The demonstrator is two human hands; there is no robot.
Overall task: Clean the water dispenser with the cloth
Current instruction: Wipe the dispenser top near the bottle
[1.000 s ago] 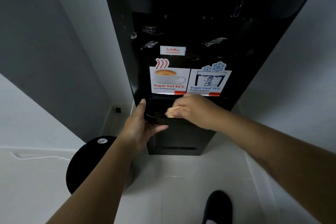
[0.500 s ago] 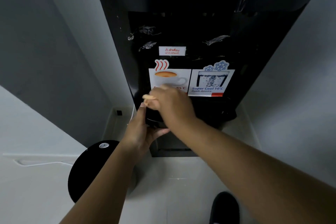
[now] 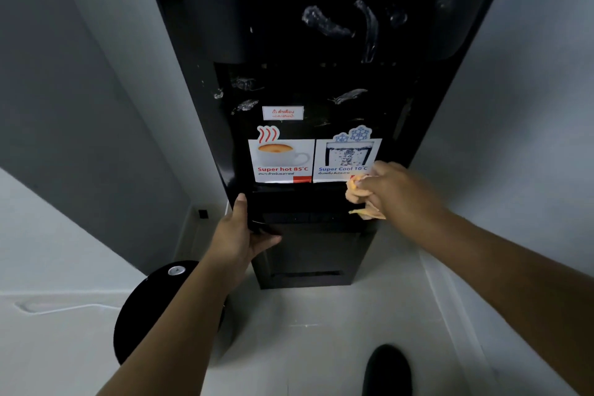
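Standing upright just beyond both hands, the water dispenser [image 3: 321, 74] was gripped at its left edge by the left hand [image 3: 239, 235], while the cloth [image 3: 361, 196] was held bunched in the right hand [image 3: 395, 190] against its right front.

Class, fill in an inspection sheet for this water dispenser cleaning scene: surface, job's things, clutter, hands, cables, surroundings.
Surface: pale floor, bare where visible.
Job's things: black water dispenser, smears on its upper front; hot sticker and cool sticker on the panel; orange cloth bunched at the cool sticker's lower right corner.
Clutter: round black object on the floor, left of the dispenser; dark shoe at the bottom edge.
Hands: left hand grips the dispenser's left edge; right hand holds the cloth.
Cables: nothing seen.
Surroundings: grey walls on both sides.
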